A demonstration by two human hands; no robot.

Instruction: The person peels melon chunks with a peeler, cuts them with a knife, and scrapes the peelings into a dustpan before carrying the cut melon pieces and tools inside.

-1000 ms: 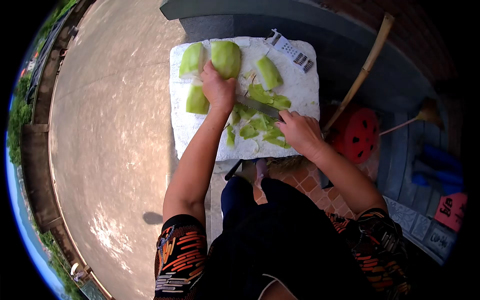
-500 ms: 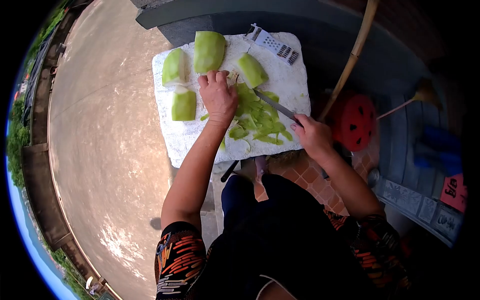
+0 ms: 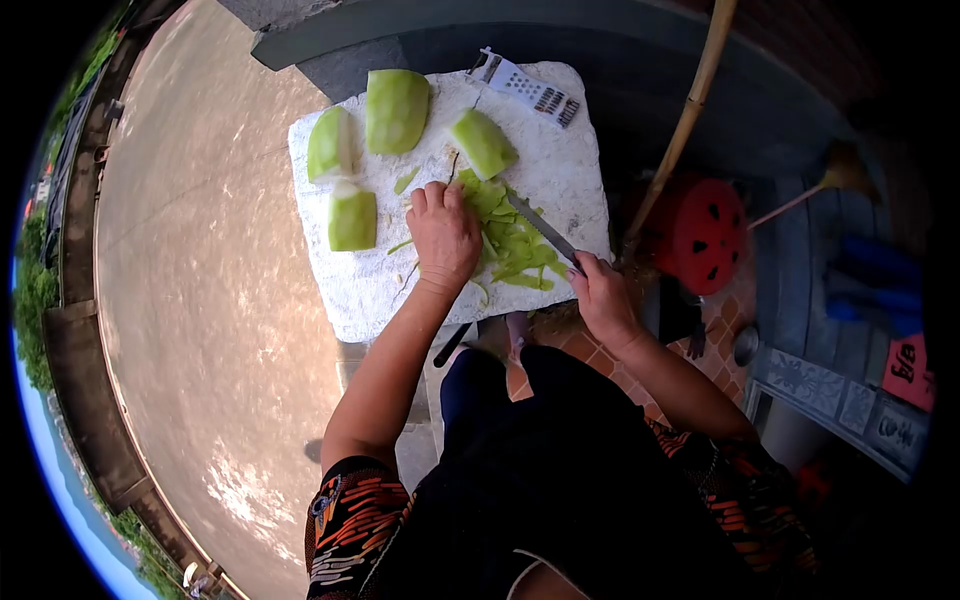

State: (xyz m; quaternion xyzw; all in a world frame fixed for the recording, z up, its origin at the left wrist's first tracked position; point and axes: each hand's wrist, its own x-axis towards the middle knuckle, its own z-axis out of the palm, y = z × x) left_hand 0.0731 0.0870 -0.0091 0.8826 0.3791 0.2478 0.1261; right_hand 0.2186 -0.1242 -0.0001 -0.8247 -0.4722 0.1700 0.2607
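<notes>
My left hand (image 3: 444, 235) rests at the left edge of a pile of green peels (image 3: 520, 250), its fingers curled down and together; whatever lies under them is hidden. My right hand (image 3: 604, 305) is closed round the handle of a knife (image 3: 541, 224), whose blade lies across the peels' upper right side. Pale green peeled melon-like chunks surround the pile: one chunk (image 3: 397, 110) at the back, another (image 3: 485, 143) just above the peels, and two at the left, an upper chunk (image 3: 325, 146) and a lower one (image 3: 352, 220).
Everything lies on a rough white slab (image 3: 350, 290). A white grater (image 3: 525, 88) sits at its back right corner. Beyond the right edge are a bamboo pole (image 3: 690, 115) and a red object with black spots (image 3: 703, 237). A dark handle (image 3: 452, 345) juts out below the front edge.
My left hand has moved toward me, from near the back chunk down beside the peels. A loose peel strip now shows behind it. The knife stays in my right hand over the peels.
</notes>
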